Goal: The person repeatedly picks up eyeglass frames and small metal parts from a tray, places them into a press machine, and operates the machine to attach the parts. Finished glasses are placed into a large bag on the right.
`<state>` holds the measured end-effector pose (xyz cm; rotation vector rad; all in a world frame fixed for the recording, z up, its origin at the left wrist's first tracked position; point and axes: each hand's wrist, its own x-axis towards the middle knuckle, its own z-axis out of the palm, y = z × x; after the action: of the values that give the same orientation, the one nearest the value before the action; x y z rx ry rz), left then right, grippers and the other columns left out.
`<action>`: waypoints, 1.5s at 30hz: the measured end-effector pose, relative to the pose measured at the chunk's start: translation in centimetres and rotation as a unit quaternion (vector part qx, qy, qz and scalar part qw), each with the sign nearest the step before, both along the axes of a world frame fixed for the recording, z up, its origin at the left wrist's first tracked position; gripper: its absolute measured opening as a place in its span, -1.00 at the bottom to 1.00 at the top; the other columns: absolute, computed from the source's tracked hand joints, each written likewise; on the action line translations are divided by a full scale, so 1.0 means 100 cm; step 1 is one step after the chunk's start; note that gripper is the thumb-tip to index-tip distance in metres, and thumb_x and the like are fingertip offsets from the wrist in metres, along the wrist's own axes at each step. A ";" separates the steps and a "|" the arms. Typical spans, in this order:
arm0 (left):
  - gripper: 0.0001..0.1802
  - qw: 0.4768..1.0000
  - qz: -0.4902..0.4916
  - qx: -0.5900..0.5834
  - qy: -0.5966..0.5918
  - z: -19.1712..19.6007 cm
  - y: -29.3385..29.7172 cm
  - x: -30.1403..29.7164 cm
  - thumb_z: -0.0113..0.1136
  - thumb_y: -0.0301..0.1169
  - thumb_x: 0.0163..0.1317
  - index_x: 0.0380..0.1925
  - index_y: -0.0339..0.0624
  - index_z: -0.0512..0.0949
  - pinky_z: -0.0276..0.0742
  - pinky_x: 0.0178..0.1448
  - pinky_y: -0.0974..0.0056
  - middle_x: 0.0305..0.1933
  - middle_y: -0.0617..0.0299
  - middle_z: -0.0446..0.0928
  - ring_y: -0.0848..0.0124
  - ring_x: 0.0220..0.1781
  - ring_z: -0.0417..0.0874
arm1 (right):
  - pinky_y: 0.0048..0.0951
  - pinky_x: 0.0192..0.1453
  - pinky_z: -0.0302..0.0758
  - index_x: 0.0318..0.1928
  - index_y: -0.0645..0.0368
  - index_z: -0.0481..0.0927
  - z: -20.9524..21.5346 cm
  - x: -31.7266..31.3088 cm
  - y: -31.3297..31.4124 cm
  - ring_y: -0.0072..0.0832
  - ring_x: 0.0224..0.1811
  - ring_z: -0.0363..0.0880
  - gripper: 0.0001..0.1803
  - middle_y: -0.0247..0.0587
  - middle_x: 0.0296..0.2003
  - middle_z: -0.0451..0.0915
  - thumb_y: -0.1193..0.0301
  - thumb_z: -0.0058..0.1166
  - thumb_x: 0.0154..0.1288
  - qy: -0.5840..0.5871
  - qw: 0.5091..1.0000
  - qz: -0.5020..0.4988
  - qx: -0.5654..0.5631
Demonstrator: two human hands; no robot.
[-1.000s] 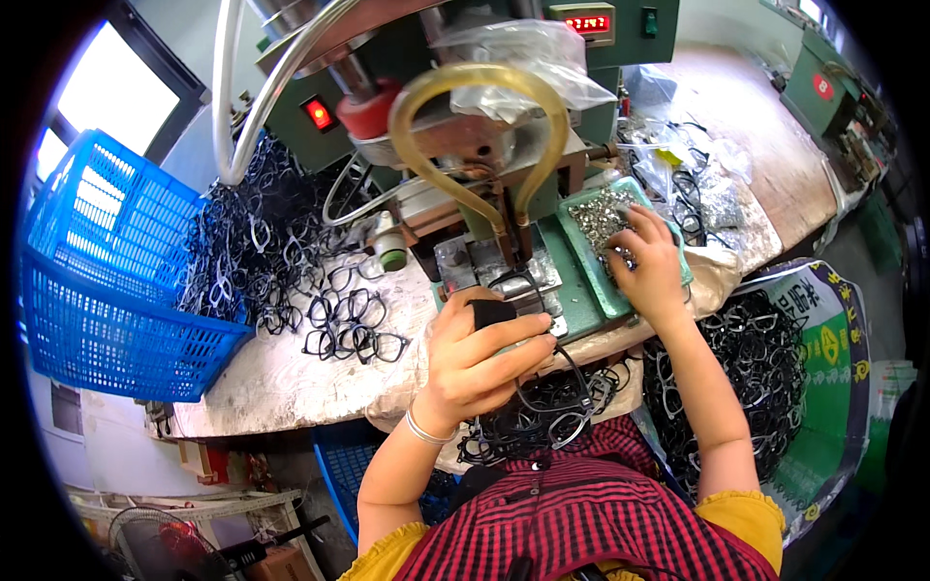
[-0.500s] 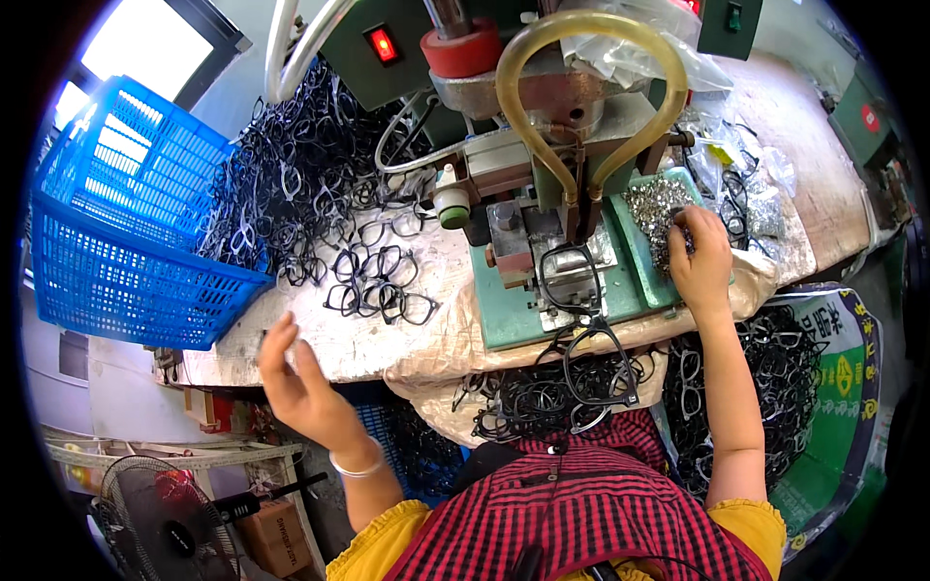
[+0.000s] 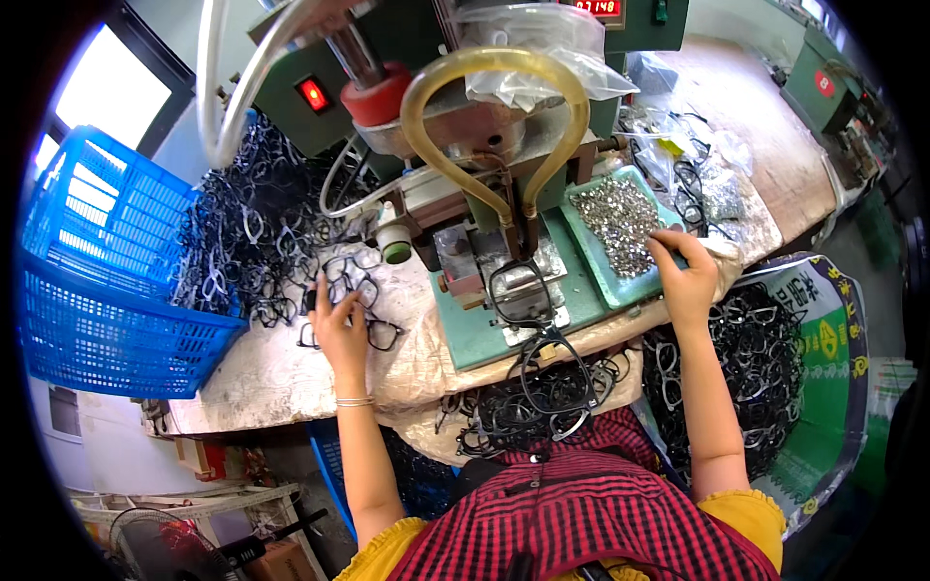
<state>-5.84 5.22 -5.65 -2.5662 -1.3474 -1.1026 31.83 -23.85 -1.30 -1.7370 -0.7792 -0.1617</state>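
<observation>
Over a small group of black eyeglass frames [image 3: 385, 334] on the bench, my left hand [image 3: 341, 339] has its fingers apart and reaches among them. Whether it touches one is unclear. My right hand [image 3: 690, 283] is at the right edge of a green tray [image 3: 608, 288] heaped with tiny shiny metal parts [image 3: 620, 225]. Its thumb and forefinger are pinched together; anything between them is too small to make out. Between my hands, a black eyeglass frame [image 3: 524, 370] rests in the bench machine [image 3: 455, 254], one rim at the metal fixture and the other hanging toward me.
A blue plastic basket [image 3: 116, 329] lies tipped at the left beside a big pile of frames [image 3: 257, 208]. More frames lie in my lap area [image 3: 494, 407] and in a green-sided sack [image 3: 823, 387] at right. Clear plastic bags [image 3: 542, 58] hang on the machine. A fan [image 3: 160, 547] stands lower left.
My left hand has moved up and right, onto the frames on the bench. My right hand has drawn back from the metal parts to the tray's edge. The whole view has shifted.
</observation>
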 end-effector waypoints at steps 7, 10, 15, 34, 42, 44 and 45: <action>-0.74 0.961 -0.076 -0.019 -0.266 0.055 -0.028 0.050 0.17 -0.39 0.45 -0.45 -0.26 0.55 0.28 -0.30 0.39 -0.50 0.37 0.43 0.56 -0.45 0.35 | -0.39 -0.01 0.54 -0.24 0.26 0.72 0.062 -0.041 0.026 -0.31 -0.18 0.69 -0.85 -0.15 -0.28 0.71 0.58 0.28 0.13 -0.040 0.983 0.170 0.059; -0.78 0.882 -0.094 -0.200 -0.417 0.042 -0.046 0.071 0.15 -0.37 0.47 -0.39 -0.20 0.49 0.25 -0.42 0.47 -0.51 0.41 0.42 0.63 -0.53 0.34 | -0.40 -0.02 0.55 -0.15 0.27 0.66 0.072 -0.064 0.060 -0.34 -0.18 0.69 -0.75 -0.15 -0.27 0.70 0.57 0.28 0.11 0.002 0.970 0.213 0.112; -0.86 0.788 -0.153 -0.263 -0.535 0.010 -0.065 0.069 0.10 -0.39 0.50 -0.14 -0.24 0.48 0.60 -0.12 0.35 -0.25 0.21 0.56 0.43 -0.30 0.64 | -0.51 -0.01 0.54 0.03 0.32 0.53 0.055 -0.081 0.074 -0.52 -0.15 0.66 -0.61 -0.20 -0.14 0.65 0.60 0.26 0.16 0.136 0.943 0.239 0.187; -0.74 0.850 -0.510 0.068 -0.112 0.131 -0.148 0.133 0.47 -0.46 -0.02 -0.26 -0.11 0.70 0.58 -0.01 0.05 -0.13 0.21 0.73 0.10 -0.19 0.62 | -0.11 0.37 0.39 -0.18 0.10 0.74 0.016 0.000 0.029 -0.02 0.27 0.47 -0.76 0.01 0.06 0.62 0.39 0.34 0.07 -0.229 0.944 -0.034 -0.234; -0.74 0.850 -0.511 0.055 -0.114 0.130 -0.148 0.134 0.45 -0.47 0.01 -0.23 -0.12 0.70 0.56 0.06 0.01 -0.12 0.17 0.72 0.11 -0.20 0.64 | -0.14 0.07 0.56 -0.32 0.05 0.71 -0.001 0.012 0.063 -0.13 0.19 0.53 -0.88 -0.12 -0.06 0.65 0.39 0.29 0.07 -0.246 0.964 0.005 -0.106; -0.74 0.856 -0.505 0.060 -0.099 0.129 -0.150 0.131 0.44 -0.47 0.04 -0.21 -0.13 0.69 0.55 0.11 -0.01 -0.09 0.14 0.72 0.11 -0.15 0.67 | -0.15 0.00 0.58 -0.32 0.04 0.70 -0.001 0.012 0.090 -0.15 0.17 0.54 -0.89 -0.16 -0.08 0.64 0.39 0.25 0.08 -0.280 0.945 0.001 -0.167; -0.74 0.862 -0.495 0.065 -0.090 0.126 -0.151 0.129 0.43 -0.46 0.05 -0.20 -0.13 0.69 0.54 0.14 -0.01 -0.08 0.13 0.72 0.11 -0.12 0.69 | -0.15 -0.04 0.59 -0.32 0.03 0.69 0.000 0.011 0.100 -0.16 0.16 0.54 -0.89 -0.18 -0.10 0.64 0.39 0.24 0.09 -0.297 0.935 0.003 -0.195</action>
<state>7.09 -9.88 6.96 -3.1009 0.1956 -1.4521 32.95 -13.84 -1.28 -2.0876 -1.3255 -0.5825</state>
